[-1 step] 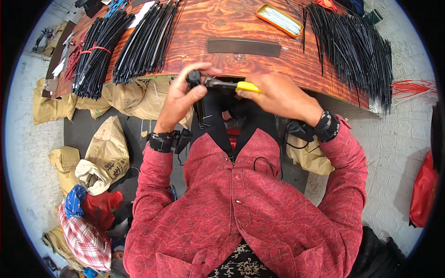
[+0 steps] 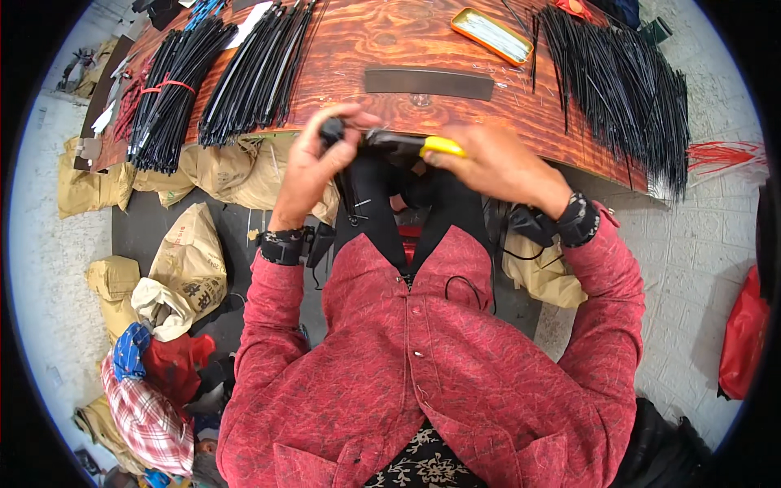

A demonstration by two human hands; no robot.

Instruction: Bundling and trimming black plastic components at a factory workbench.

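Note:
Above my lap, at the table's near edge, my left hand [image 2: 312, 167] is closed round a small black piece [image 2: 332, 129], its round dark end between thumb and fingers. My right hand [image 2: 508, 169], blurred by motion, grips a yellow-handled tool [image 2: 444, 146]. The tool's dark shank points left toward the black piece; blur hides its tip, and I cannot tell whether they touch. A flat dark bar [image 2: 427, 83] lies on the table beyond my hands.
Bundles of long black strips [image 2: 256, 73] lie left on the wooden table [image 2: 382, 37], with a loose heap [image 2: 618, 98] at right. An orange-rimmed tray [image 2: 514, 62] holds thin white pieces. Paper sacks [image 2: 191, 252] stand left of my legs. A person in plaid [image 2: 150, 415] is at lower left.
My right hand and the yellow-handled tool have shifted slightly right, away from my left hand. The black piece has turned and moved a little up and left in my left hand.

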